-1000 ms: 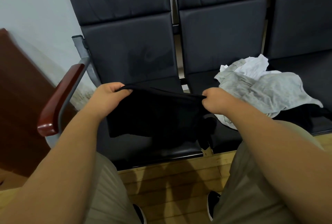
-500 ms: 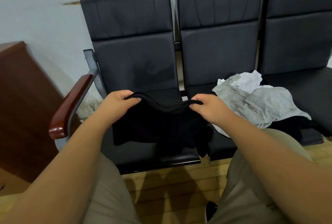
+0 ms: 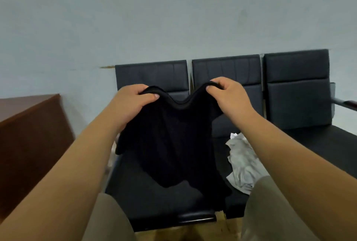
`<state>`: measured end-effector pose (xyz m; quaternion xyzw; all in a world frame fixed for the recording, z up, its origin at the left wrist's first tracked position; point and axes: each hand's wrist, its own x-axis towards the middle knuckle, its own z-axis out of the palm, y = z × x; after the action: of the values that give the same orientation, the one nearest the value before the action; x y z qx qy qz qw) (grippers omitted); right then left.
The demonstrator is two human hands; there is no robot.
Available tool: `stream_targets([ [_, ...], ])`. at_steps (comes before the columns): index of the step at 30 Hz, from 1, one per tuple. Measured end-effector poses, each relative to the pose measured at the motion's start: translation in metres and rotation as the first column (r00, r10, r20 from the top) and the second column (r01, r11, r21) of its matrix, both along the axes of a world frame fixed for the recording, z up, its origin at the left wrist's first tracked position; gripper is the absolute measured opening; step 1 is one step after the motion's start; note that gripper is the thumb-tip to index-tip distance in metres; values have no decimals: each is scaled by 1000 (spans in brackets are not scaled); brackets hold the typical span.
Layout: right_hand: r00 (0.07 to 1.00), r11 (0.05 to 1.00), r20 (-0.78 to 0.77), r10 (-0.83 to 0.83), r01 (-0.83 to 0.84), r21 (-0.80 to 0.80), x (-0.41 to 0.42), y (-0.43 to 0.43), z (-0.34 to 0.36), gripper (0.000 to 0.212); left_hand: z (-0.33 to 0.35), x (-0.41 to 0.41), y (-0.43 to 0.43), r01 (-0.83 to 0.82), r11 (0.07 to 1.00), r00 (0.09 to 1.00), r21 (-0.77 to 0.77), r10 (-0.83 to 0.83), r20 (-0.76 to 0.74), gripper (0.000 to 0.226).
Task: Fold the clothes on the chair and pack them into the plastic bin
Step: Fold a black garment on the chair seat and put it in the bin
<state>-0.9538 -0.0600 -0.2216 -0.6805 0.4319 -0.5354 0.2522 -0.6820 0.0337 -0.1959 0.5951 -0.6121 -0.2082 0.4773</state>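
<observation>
A black garment (image 3: 173, 144) hangs in the air in front of the black row of chairs (image 3: 297, 95). My left hand (image 3: 133, 103) grips its top edge on the left and my right hand (image 3: 229, 95) pinches the top edge on the right. The edge sags between the two hands, and the cloth drapes down to the left seat. A heap of grey and white clothes (image 3: 241, 161) lies on the middle seat, partly hidden behind my right arm. No plastic bin is in view.
A brown wooden cabinet (image 3: 29, 140) stands to the left of the chairs. A pale wall rises behind the seats. An armrest (image 3: 345, 103) sticks out at the far right. A strip of wooden floor shows below the seat edge, between my knees.
Both hands have lifted the black garment from just above the seat to backrest height. The camera has tilted upward, so more wall shows and the clothes heap sits lower.
</observation>
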Motion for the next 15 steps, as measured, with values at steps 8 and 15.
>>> stream_targets([
  [8, 954, 993, 300, 7, 28, -112, -2, 15, 92, 14, 97, -1, 34, -23, 987, 992, -161, 2, -126, 16],
  [15, 960, 999, 279, 0, 10, -34, 2, 6, 69, 11, 90, 26, 27, -99, 988, 995, -122, 102, 18, 13],
])
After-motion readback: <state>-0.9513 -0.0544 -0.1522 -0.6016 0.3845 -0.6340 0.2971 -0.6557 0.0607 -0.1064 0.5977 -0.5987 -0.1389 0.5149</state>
